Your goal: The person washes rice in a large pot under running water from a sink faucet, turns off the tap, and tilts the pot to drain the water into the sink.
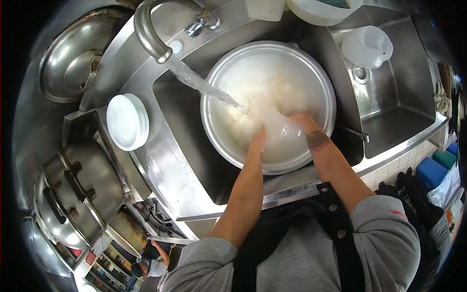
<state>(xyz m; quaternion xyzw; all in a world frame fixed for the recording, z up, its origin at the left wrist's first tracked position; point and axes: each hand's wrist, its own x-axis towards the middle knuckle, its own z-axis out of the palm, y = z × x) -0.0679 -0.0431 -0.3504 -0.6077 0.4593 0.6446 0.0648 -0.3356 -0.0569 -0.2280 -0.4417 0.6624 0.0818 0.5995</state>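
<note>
A large round metal pot [331,104] sits in the left sink basin, filled with cloudy whitish water [287,138]. Something pale, which I cannot make out clearly, shows beneath the surface. My left hand [261,138] dips into the water near the pot's front side, its fingers hidden below the surface. Further right, my right hand [301,120] is also in the water up to about the wrist, its fingers covered too. From the curved faucet [148,36], a stream of running water [204,86] falls into the pot, left of my hands.
A stack of white plates [127,121] stands on the left sink ledge. The right basin [399,107] holds a translucent plastic jug [367,47]. At the back is a white bowl [318,12]. Large lidded metal pots [92,190] and a person [153,265] are at lower left.
</note>
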